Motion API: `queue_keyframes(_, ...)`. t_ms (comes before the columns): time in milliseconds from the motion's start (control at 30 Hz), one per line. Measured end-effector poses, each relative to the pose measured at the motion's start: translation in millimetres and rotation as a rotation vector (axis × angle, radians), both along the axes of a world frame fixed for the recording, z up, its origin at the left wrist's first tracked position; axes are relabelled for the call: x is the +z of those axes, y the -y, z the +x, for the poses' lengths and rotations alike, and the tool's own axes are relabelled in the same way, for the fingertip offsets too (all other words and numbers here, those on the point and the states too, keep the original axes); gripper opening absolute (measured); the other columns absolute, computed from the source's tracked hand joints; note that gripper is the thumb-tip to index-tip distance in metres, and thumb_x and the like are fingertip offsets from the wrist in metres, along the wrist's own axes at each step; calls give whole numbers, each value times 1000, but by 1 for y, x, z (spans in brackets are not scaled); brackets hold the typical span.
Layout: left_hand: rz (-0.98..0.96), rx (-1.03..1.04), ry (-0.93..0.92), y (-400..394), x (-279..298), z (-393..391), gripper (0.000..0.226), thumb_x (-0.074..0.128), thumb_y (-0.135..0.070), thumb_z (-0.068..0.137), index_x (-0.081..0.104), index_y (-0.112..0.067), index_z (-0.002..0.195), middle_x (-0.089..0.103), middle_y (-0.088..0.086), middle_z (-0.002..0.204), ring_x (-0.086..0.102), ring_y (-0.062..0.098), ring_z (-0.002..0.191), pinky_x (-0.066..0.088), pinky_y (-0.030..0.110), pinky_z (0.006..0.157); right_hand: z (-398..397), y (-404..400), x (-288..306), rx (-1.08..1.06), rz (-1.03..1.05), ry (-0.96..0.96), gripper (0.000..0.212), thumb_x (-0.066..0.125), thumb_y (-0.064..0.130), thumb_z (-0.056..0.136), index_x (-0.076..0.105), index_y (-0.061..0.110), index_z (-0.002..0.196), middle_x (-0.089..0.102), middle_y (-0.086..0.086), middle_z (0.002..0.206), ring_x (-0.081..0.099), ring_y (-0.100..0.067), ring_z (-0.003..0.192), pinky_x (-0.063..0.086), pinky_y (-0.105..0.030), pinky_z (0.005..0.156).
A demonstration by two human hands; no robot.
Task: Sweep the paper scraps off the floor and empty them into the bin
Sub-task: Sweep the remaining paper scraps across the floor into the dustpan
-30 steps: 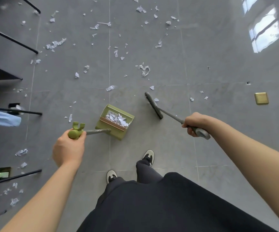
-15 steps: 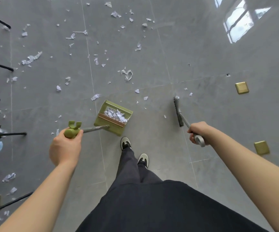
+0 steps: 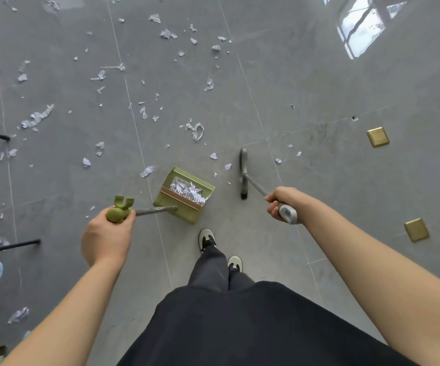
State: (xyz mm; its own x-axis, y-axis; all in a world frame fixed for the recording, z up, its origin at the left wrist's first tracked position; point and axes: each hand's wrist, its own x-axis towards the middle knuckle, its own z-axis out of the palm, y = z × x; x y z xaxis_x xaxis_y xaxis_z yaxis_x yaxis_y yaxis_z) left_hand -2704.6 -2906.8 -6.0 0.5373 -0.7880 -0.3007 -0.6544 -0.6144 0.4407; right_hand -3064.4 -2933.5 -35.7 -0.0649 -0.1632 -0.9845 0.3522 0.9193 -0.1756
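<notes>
Floor (image 3: 319, 83): grey tiles; paper scraps (image 3: 36, 118) lay scattered mostly toward its far-left part
Dustpan (image 3: 184, 194): green, mid-floor ahead of the shoes; mouth faced far-right; scraps inside; handle ran back-left
Broom (image 3: 243, 174): just right of the dustpan; head's long axis ran near-to-far
Left hand (image 3: 106, 237): curled round the dustpan's handle top
Right hand (image 3: 282, 202): gripped the broom's grey handle
</notes>
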Motion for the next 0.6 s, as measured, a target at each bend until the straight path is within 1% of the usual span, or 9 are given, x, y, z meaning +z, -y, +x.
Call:
queue_keyframes(100, 9, -38, 6, 17, 3, -3, 21, 71, -40, 84, 71, -22, 94, 65, 11, 83, 54, 36, 77, 42, 35, 67, -15, 17, -3, -151, 7, 112, 15, 37, 3, 98, 41, 11, 87, 33, -1, 50, 32, -5, 28, 28, -12, 28)
queue_keyframes(167, 14, -58, 26, 28, 5, -8, 21, 71, -42, 84, 71, -23, 93, 65, 11, 84, 54, 36, 77, 42, 35, 67, -26, 26, 0, -180, 8, 111, 16, 37, 4, 98, 40, 11, 85, 33, 0, 51, 32, -5, 28, 28, -12, 28)
queue_keyframes(267, 20, -61, 44, 41, 6, -18, 21, 71, -42, 84, 70, -22, 90, 63, 12, 80, 53, 37, 75, 41, 34, 66, -45, 39, 4, -116, -36, -48, 14, 38, -1, 96, 42, 8, 86, 35, -1, 66, 31, -7, 28, 30, -11, 32)
queue_keyframes(300, 20, -50, 46, 46, 5, -24, 22, 71, -42, 84, 70, -21, 91, 63, 11, 79, 53, 37, 75, 41, 35, 65, -55, 45, 4, -84, -49, -111, 13, 39, -3, 95, 43, 7, 87, 35, -1, 68, 31, -7, 28, 32, -12, 34)
queue_keyframes(400, 13, -26, 59, 54, 6, -37, 24, 71, -42, 84, 71, -20, 95, 66, 14, 83, 53, 36, 76, 42, 35, 66, -86, 57, 4, -23, -55, -268, 14, 38, -6, 93, 43, 5, 85, 35, -2, 66, 31, -8, 27, 34, -13, 37)
queue_keyframes(433, 13, -10, 69, 56, 7, -47, 25, 71, -42, 84, 71, -20, 96, 66, 15, 85, 53, 36, 76, 42, 36, 67, -101, 63, 3, 2, -51, -310, 16, 38, -7, 92, 42, 5, 82, 36, -3, 66, 31, -9, 29, 34, -13, 37)
queue_keyframes(500, 4, 7, 75, 60, 10, -61, 25, 71, -41, 85, 72, -19, 99, 67, 16, 87, 51, 35, 76, 42, 36, 67, -125, 73, -1, 36, -47, -373, 17, 35, -7, 91, 41, 4, 80, 38, -5, 68, 33, -10, 39, 34, -14, 37)
queue_keyframes(567, 5, 28, 76, 65, 11, -78, 26, 71, -39, 85, 72, -18, 101, 65, 15, 85, 51, 34, 76, 41, 35, 68, -151, 83, -8, 59, -41, -407, 15, 35, -8, 90, 43, 4, 86, 38, -6, 69, 33, -11, 42, 35, -15, 39)
queue_keyframes(600, 6, 34, 77, 67, 12, -83, 27, 71, -39, 85, 72, -18, 102, 65, 14, 85, 51, 34, 76, 41, 35, 68, -159, 85, -12, 67, -37, -420, 16, 36, -8, 89, 44, 5, 92, 37, -6, 69, 33, -12, 38, 35, -16, 40)
